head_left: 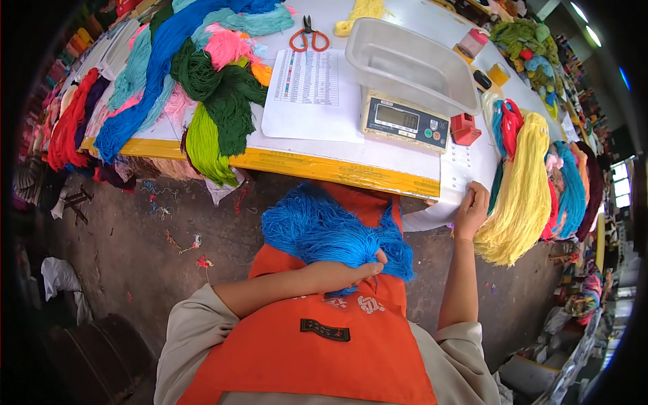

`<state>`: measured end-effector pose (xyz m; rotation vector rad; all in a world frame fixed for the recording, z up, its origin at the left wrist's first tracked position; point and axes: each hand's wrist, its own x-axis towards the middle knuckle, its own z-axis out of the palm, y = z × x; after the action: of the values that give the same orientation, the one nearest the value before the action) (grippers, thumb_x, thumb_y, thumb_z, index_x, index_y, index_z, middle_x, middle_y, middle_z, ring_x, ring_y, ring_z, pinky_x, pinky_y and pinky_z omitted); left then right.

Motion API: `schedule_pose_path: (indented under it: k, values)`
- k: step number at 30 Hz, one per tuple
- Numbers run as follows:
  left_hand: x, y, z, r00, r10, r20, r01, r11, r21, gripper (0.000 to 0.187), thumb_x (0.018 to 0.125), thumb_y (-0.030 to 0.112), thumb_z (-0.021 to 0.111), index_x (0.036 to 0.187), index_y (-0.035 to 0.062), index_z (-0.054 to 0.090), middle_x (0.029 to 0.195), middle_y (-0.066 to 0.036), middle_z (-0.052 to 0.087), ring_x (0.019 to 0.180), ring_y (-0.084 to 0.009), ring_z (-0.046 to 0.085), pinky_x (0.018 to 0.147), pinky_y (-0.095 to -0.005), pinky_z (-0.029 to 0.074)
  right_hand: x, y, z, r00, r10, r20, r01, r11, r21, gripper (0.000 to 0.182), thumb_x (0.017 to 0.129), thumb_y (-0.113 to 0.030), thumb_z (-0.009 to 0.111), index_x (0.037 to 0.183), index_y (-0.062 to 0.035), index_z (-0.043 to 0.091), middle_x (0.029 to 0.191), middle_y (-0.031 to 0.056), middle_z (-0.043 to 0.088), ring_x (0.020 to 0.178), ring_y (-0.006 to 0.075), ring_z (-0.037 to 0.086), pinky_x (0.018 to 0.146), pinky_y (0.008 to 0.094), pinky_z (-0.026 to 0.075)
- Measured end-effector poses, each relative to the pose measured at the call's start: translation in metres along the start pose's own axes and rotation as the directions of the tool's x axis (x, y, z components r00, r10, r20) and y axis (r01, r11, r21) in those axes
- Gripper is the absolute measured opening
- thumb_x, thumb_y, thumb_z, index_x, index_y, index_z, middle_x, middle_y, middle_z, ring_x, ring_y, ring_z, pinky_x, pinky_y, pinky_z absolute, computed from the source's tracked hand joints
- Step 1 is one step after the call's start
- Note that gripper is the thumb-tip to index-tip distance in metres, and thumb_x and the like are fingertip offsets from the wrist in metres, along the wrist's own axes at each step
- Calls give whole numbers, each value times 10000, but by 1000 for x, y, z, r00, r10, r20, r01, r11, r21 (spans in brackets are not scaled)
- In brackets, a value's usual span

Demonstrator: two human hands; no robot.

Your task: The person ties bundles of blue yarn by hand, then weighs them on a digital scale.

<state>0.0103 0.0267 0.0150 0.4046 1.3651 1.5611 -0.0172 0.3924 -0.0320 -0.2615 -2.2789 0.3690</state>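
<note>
While the left hand (341, 275) clamps a bright blue yarn hank (324, 229) against the orange apron (317, 351), keeping its strands gathered, the right hand (471, 210) lies open, steadying a paper sheet (459, 172) at the worktop (337, 169) edge.

Grey concrete floor (135, 243) littered with yarn scraps (182, 241); white worktable (378, 152) with a yellow edge band (337, 170); ceiling strip lights (586, 23) glowing upper right; bright window (621, 182) at far right.

— What colour is the yarn (334, 233) at the middle of the frame?
— Bright blue, against an orange apron (317, 351).
— And at the right edge?
— A pale yellow skein (520, 192). Upper middle, scissors (309, 37) with red handles; left, dark green yarn (226, 94)
</note>
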Motion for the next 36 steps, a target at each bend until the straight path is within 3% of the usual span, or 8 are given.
schedule_pose_path:
  k: [3, 5, 9, 11, 36]
  values:
    - [0, -2, 0, 1000, 2, 0, -2, 1000, 1, 246, 997, 201, 608, 1184, 42, 584, 826, 7, 560, 681, -54, 507, 613, -205, 448, 0, 1, 1, 1000, -1, 0, 1, 1000, -4, 123, 900, 15, 535, 989, -11, 616, 1052, 141, 654, 998, 332, 597, 888, 396, 476]
    - [2, -9, -2, 1000, 28, 11, -28, 998, 63, 284, 1015, 378, 560, 1159, 139, 618, 869, 3, 626, 728, -75, 554, 655, -245, 477, 0, 1, 0, 1000, -4, 0, 4, 1000, -6, 125, 899, 16, 535, 990, -12, 616, 1053, 140, 655, 1000, 331, 597, 889, 397, 476]
    - [1, -5, -1, 999, 37, 10, -37, 998, 49, 277, 1016, 378, 557, 1151, 145, 622, 870, 4, 626, 728, -73, 552, 653, -245, 475, 0, 2, 1, 1000, -8, 1, 8, 1000, -8, 130, 895, 19, 533, 990, -12, 616, 1062, 139, 656, 1006, 330, 597, 894, 397, 476]
    - [0, 1, 0, 1000, -6, 1, 6, 1000, 7, 244, 998, 201, 608, 1182, 43, 583, 822, 7, 557, 680, -55, 509, 610, -205, 450, -1, 3, 1, 1000, -16, 2, 16, 1000, -18, 128, 913, 8, 531, 1003, -14, 619, 1065, 142, 650, 1000, 327, 609, 889, 388, 482]
    - [0, -1, 0, 1000, -2, -4, 2, 1000, 10, 226, 987, 184, 618, 1163, 44, 597, 811, 7, 562, 673, -56, 512, 608, -204, 452, -3, 2, 1, 1000, -6, 1, 6, 1000, -22, 146, 924, 3, 522, 1025, -19, 625, 1086, 149, 644, 1009, 331, 618, 892, 384, 489]
